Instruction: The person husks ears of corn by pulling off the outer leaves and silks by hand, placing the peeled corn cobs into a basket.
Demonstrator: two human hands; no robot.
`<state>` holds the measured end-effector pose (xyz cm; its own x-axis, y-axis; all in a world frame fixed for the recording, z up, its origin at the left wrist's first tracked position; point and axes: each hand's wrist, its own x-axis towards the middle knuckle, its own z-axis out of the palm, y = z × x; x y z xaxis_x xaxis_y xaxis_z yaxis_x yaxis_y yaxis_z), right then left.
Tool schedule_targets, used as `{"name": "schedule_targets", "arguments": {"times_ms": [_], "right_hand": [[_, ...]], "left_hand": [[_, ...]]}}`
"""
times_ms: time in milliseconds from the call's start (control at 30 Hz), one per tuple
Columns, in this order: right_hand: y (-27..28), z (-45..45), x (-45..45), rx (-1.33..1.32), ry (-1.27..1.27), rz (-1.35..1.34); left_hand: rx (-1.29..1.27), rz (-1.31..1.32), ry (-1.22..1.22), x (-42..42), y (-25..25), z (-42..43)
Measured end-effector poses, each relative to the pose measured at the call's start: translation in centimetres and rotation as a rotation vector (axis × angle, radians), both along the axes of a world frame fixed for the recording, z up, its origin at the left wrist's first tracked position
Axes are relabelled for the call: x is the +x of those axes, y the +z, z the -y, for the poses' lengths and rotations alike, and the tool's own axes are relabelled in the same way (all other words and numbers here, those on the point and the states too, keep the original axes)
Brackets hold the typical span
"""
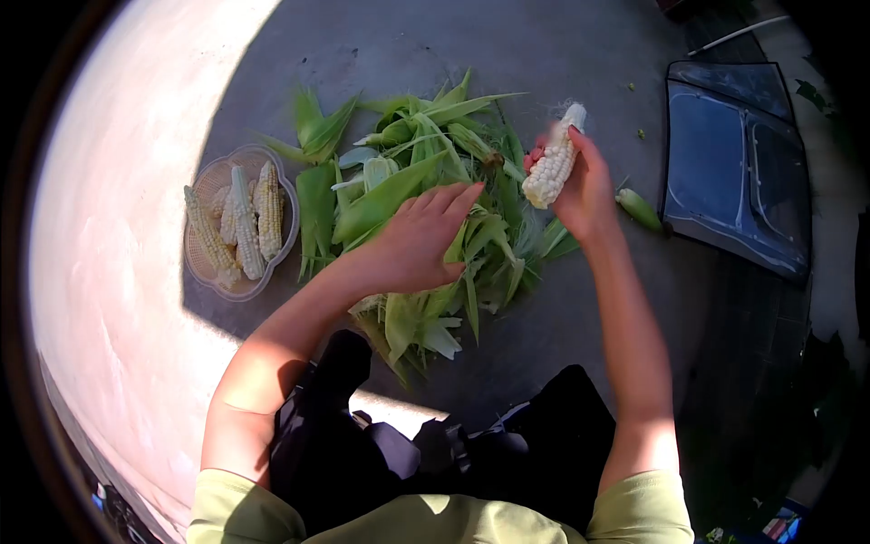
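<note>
A husked cob of pale corn is held upright and slightly tilted in my right hand, fingers wrapped round it. My left hand is over the heap of green corn husks, palm down, fingers stretched out and thumb apart, with nothing held in it. Loose silk and torn leaves lie between the two hands. To the left stands a pale plastic basket with several husked cobs in it.
One small green ear lies on the grey floor right of my right hand. Farther right is a dark framed panel with clear panes. My dark-clothed knees are below the heap. Bright sunlight falls on the floor at left.
</note>
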<state>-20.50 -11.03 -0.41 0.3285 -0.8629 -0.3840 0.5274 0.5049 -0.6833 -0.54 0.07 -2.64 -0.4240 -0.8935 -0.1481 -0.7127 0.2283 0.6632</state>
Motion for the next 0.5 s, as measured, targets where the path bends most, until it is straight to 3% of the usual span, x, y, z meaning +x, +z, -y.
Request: {"name": "schedule_targets", "arguments": {"times_ms": [33,67,133,167,267,333,400,433,500], "right_hand": [[0.2,-1.0,0.7,-0.005,0.133,0.034],[0.3,-1.7,1.5,0.001,0.147,0.043],[0.3,-2.8,3.0,0.004,0.219,0.027],[0.3,-3.4,3.6,-0.102,0.247,0.016],[0.5,-4.0,4.6,-0.195,0.311,-0.124],[-0.1,-3.1,3.5,-0.243,0.343,-0.215],[0.0,-2.7,2.5,-0.382,0.515,-0.718],[-0.4,-2.8,2.3,-0.379,0.509,-0.722],[-0.9,-2.8,2.7,-0.491,0.083,-0.953]], "left_hand": [[-0.083,-0.167,0.029,0.2,0.5,0.6],[-0.078,-0.157,0.043,0.2,0.8,0.9],[0.399,-0.719,0.255,-0.1,1.4,1.5],[0.426,-0.966,0.219,-0.6,0.7,1.5],[0.556,-0.985,0.416,-0.3,0.4,0.8],[0.462,-0.98,0.505,0.0,0.3,-0.1],[0.582,-1.072,0.472,1.0,0.7,-0.9],[0.585,-1.072,0.465,1.2,0.4,-1.1],[0.638,-1.165,0.415,1.5,0.1,-1.3]]}}
